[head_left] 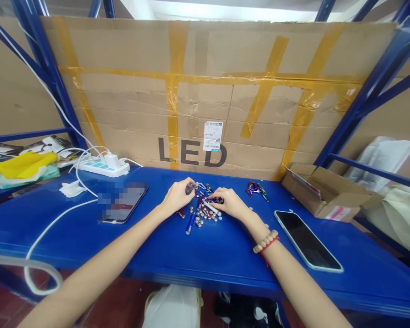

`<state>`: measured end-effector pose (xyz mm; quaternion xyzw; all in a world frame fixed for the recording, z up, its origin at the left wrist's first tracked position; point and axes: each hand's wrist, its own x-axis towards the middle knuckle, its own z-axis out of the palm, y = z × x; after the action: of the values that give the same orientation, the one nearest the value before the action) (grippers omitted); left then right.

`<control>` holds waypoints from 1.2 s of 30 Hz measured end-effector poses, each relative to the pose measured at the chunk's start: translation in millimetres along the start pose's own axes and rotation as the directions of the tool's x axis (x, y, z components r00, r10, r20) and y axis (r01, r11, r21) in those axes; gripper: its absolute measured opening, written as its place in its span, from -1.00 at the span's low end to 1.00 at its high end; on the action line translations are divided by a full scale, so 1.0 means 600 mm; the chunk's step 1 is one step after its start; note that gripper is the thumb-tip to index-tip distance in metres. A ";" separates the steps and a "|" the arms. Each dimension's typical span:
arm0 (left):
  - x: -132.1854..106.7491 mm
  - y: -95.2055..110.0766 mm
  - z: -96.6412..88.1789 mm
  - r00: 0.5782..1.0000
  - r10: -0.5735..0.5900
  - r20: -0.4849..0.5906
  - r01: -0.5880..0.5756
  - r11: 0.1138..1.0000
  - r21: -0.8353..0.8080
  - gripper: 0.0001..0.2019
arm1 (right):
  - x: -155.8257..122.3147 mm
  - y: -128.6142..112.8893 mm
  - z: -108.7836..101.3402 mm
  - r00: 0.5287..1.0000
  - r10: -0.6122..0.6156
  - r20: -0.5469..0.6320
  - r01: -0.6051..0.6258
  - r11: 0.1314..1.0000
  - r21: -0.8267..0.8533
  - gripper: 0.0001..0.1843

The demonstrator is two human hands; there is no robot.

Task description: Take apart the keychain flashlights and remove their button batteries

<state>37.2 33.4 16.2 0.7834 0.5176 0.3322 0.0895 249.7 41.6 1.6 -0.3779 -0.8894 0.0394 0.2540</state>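
My left hand (178,197) is closed, its thumb and fingers pinching a small dark tube (190,187) beside a silver carabiner clip (201,185). Over the right side of the pile, my right hand (229,202) has its fingertips drawn together; what they grip is partly hidden. A silver tube (212,208) lies just under those fingers. Round button cells (201,222) are scattered between and in front of both hands. Nearer me lies a blue metal tube (190,224), and a short red tube (181,213) rests close to my left wrist.
Coloured carabiner clips (258,190) lie behind my right hand. One phone (126,205) is at left, another phone (308,240) at right. An open cardboard box (328,193) stands at the right edge. A white power strip (104,166) with trailing cables sits at the back left.
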 end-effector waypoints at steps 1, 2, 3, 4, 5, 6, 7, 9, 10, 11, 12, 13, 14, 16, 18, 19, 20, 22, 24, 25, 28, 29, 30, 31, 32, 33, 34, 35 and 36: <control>0.000 0.001 -0.001 1.000 0.008 0.010 -0.008 1.000 0.007 -0.78 | 0.001 0.000 0.001 1.000 -0.008 -0.002 0.008 1.000 0.005 -0.82; -0.001 0.003 -0.002 1.000 0.015 0.019 -0.015 1.000 0.015 -0.78 | 0.001 0.001 0.002 1.000 -0.011 -0.005 0.011 1.000 0.010 -0.83; -0.001 0.004 -0.003 0.999 0.021 0.026 -0.021 1.000 0.022 -0.77 | 0.002 0.001 0.002 1.000 -0.008 -0.009 0.008 1.000 0.015 -0.84; -0.001 0.005 -0.004 0.999 0.027 0.029 -0.028 0.999 0.026 -0.77 | 0.002 0.002 0.002 1.000 0.004 -0.013 -0.004 1.000 0.018 -0.86; -0.001 0.005 -0.004 0.999 0.033 0.030 -0.034 0.999 0.029 -0.77 | 0.003 0.001 0.002 1.000 0.022 -0.016 -0.022 1.000 0.020 -0.87; -0.001 0.006 -0.004 0.999 0.040 0.028 -0.041 0.999 0.033 -0.77 | 0.003 0.001 0.002 0.999 0.045 -0.017 -0.044 0.999 0.019 -0.88; -0.002 0.007 -0.003 0.999 0.047 0.027 -0.048 0.998 0.038 -0.77 | 0.002 0.001 0.001 0.997 0.069 -0.018 -0.069 0.998 0.015 -0.88; -0.002 0.007 -0.002 0.998 0.061 0.027 -0.062 0.997 0.053 -0.77 | 0.002 -0.001 0.000 0.994 0.113 -0.016 -0.113 0.994 -0.006 -0.89; -0.003 0.007 -0.001 0.997 0.068 0.028 -0.070 0.996 0.063 -0.77 | 0.002 -0.001 -0.001 0.991 0.132 -0.015 -0.133 0.991 -0.017 -0.89; -0.003 0.006 -0.001 0.997 0.076 0.030 -0.078 0.994 0.073 -0.78 | 0.001 -0.001 -0.001 0.988 0.152 -0.013 -0.152 0.988 -0.027 -0.89; -0.003 0.006 0.000 0.996 0.084 0.032 -0.086 0.993 0.082 -0.78 | 0.001 -0.001 -0.001 0.985 0.170 -0.011 -0.170 0.985 -0.033 -0.89; -0.003 0.005 0.000 0.995 0.091 0.032 -0.094 0.992 0.090 -0.78 | 0.001 -0.001 -0.001 0.982 0.186 -0.009 -0.186 0.982 -0.035 -0.89; -0.003 0.003 0.000 0.995 0.097 0.029 -0.099 0.990 0.097 -0.78 | 0.001 0.000 0.000 0.980 0.199 -0.009 -0.199 0.980 -0.032 -0.89; -0.002 0.000 0.001 0.995 0.102 0.018 -0.103 0.990 0.099 -0.78 | 0.001 0.000 0.001 0.979 0.205 -0.008 -0.205 0.979 -0.020 -0.90; 0.000 -0.002 0.002 0.996 0.094 -0.003 -0.094 0.994 0.065 -0.79 | 0.001 0.000 0.002 0.979 0.202 -0.005 -0.202 0.979 -0.013 -0.90; 0.001 -0.003 0.002 0.996 0.089 -0.015 -0.088 0.996 0.031 -0.79 | 0.001 -0.001 0.002 0.980 0.200 -0.001 -0.200 0.980 -0.015 -0.89; 0.002 -0.003 0.003 0.996 0.083 -0.025 -0.083 0.996 -0.011 -0.79 | 0.001 -0.002 0.001 0.980 0.197 0.003 -0.197 0.980 -0.020 -0.88; 0.003 0.000 0.006 0.997 0.066 -0.037 -0.069 0.993 -0.098 -0.79 | 0.001 -0.006 0.000 0.981 0.191 0.011 -0.191 0.981 -0.034 -0.85; 0.002 0.005 0.008 0.998 0.045 -0.036 -0.050 0.985 -0.162 -0.79 | 0.001 -0.009 -0.002 0.982 0.186 0.019 -0.185 0.982 -0.046 -0.85; 0.002 0.007 0.010 0.999 0.033 -0.035 -0.039 0.982 -0.187 -0.79 | 0.000 -0.010 -0.003 0.982 0.190 0.020 -0.189 0.981 -0.055 -0.87; 0.001 0.010 0.015 0.999 0.001 -0.042 -0.011 0.973 -0.232 -0.78 | 0.000 -0.010 -0.007 0.974 0.227 0.017 -0.224 0.970 -0.095 -0.93; 0.002 0.009 0.015 0.999 -0.014 -0.049 0.001 0.970 -0.242 -0.78 | 0.000 -0.008 -0.007 0.970 0.243 0.013 -0.241 0.965 -0.106 -0.93; 0.003 0.007 0.016 0.998 -0.031 -0.058 0.016 0.967 -0.252 -0.77 | -0.001 -0.006 -0.008 0.966 0.258 0.006 -0.255 0.960 -0.115 -0.91; 0.004 0.005 0.015 0.996 -0.051 -0.067 0.031 0.963 -0.267 -0.77 | -0.001 -0.004 -0.009 0.963 0.268 -0.002 -0.267 0.956 -0.120 -0.86; 0.005 0.002 0.015 0.995 -0.071 -0.075 0.046 0.957 -0.287 -0.77 | -0.001 -0.001 -0.010 0.961 0.276 -0.013 -0.276 0.953 -0.124 -0.80; 0.006 0.000 0.014 0.993 -0.088 -0.080 0.060 0.949 -0.310 -0.77 | -0.001 0.001 -0.011 0.959 0.281 -0.026 -0.282 0.951 -0.127 -0.75; 0.007 -0.003 0.013 0.991 -0.104 -0.080 0.072 0.940 -0.333 -0.77 | -0.001 0.003 -0.012 0.958 0.283 -0.038 -0.285 0.950 -0.128 -0.73; 0.008 -0.005 0.012 0.990 -0.117 -0.075 0.083 0.931 -0.355 -0.77 | -0.001 0.005 -0.012 0.959 0.279 -0.049 -0.283 0.952 -0.121 -0.75; 0.008 -0.006 0.011 0.989 -0.129 -0.069 0.095 0.923 -0.373 -0.77 | -0.002 0.005 -0.013 0.963 0.265 -0.053 -0.269 0.957 -0.103 -0.79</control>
<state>39.7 40.8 11.2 0.7055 0.4936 0.4536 0.2299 256.0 42.1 7.1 -0.5086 -0.8259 0.0173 0.2426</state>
